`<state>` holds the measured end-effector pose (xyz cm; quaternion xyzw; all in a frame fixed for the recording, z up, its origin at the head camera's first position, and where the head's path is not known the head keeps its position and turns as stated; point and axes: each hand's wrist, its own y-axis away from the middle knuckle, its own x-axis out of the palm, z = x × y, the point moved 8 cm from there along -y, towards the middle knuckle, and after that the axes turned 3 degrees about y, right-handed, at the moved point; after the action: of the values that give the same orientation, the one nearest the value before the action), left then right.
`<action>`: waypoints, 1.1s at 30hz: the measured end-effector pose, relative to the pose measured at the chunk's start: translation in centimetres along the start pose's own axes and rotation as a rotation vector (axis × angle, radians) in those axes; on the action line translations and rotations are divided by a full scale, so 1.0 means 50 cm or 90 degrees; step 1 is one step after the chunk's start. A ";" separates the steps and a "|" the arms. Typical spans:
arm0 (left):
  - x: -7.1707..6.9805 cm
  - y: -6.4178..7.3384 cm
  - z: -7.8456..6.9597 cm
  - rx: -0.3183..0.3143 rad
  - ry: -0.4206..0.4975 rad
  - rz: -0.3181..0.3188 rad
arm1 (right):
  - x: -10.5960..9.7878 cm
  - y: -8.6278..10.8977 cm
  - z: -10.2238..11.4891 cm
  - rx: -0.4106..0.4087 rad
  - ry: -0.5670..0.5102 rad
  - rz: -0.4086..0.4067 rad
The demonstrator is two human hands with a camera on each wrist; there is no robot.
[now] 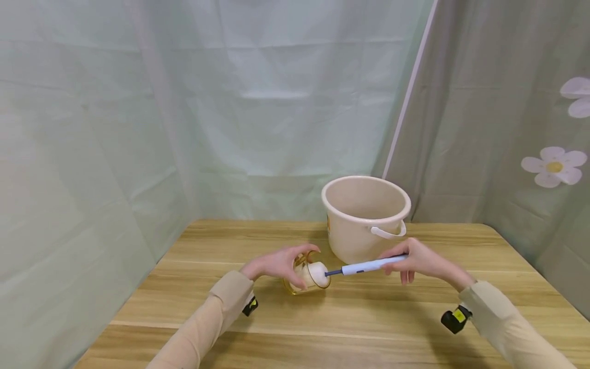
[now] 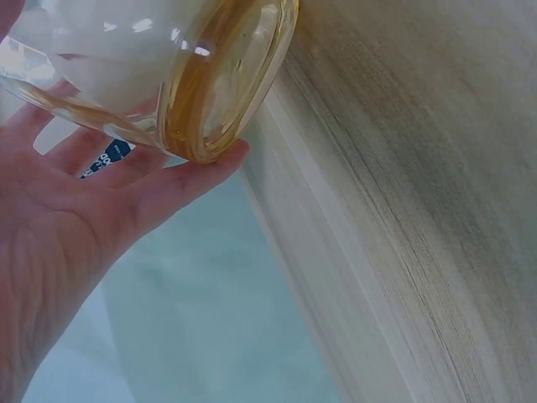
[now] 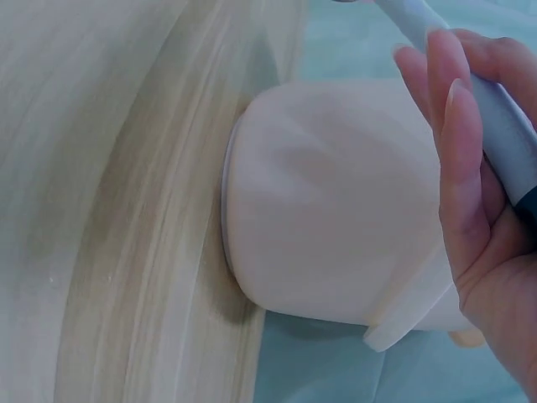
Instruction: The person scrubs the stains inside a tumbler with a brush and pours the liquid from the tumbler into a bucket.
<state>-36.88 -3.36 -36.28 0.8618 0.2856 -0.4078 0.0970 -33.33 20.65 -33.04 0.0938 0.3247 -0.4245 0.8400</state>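
Note:
My left hand (image 1: 278,263) grips an amber-tinted clear glass cup (image 2: 197,88), tilted on its side above the table with its mouth toward the right. A finger presses near the thick glass base in the left wrist view. Inside the cup's mouth sits the white sponge head (image 1: 318,273) of a cup brush. My right hand (image 1: 421,262) holds the brush by its light blue handle (image 1: 361,267), pinched between thumb and fingers, with the other fingers hanging loose. A dark thin neck joins handle and sponge. The far side of the sponge is hidden within the glass.
A cream bucket (image 1: 350,238) with a white handle (image 1: 387,233) stands on the wooden table (image 1: 350,328), just behind the brush and my right hand. Pale curtains (image 1: 276,113) hang behind the table and along its sides.

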 end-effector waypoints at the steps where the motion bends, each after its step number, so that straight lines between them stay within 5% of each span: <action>1: 0.000 0.000 0.000 0.001 -0.001 0.000 | 0.001 0.000 -0.001 0.000 -0.001 0.001; 12: 0.000 0.001 -0.003 0.020 -0.012 0.005 | 0.001 0.001 0.003 -0.007 -0.017 -0.007; 33: 0.001 0.000 0.003 -0.014 0.005 0.009 | -0.009 0.007 0.006 -0.006 0.017 -0.011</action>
<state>-36.94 -3.39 -36.40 0.8642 0.2844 -0.4007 0.1083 -33.14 21.03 -32.55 0.0928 0.3390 -0.4286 0.8323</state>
